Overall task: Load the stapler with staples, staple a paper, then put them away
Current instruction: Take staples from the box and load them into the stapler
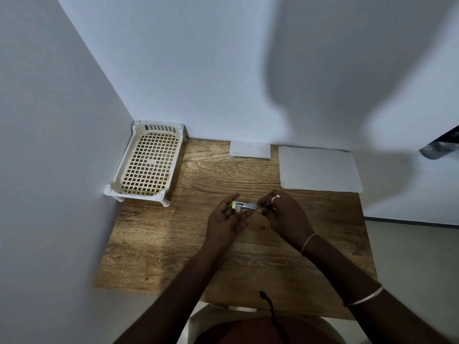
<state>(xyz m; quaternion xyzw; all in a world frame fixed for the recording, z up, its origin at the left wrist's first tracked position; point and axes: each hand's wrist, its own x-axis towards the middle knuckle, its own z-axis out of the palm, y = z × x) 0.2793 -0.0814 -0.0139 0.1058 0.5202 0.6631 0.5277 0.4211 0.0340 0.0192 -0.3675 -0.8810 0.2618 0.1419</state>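
A small stapler (244,206), silver with a yellow end, is held above the middle of the wooden table (173,244). My left hand (227,219) cradles it from below with the fingers loosely curled. My right hand (283,214) pinches the stapler's right end between thumb and fingers; whether it holds staples there is too small to tell. A large white sheet of paper (319,168) lies flat at the back right of the table. A smaller white paper (250,149) lies against the back wall.
A cream plastic basket (129,180) with a grid bottom stands at the table's back left corner, against both walls. White walls close off the left and back. The table's right edge drops to a pale floor. A chair edge shows below my arms.
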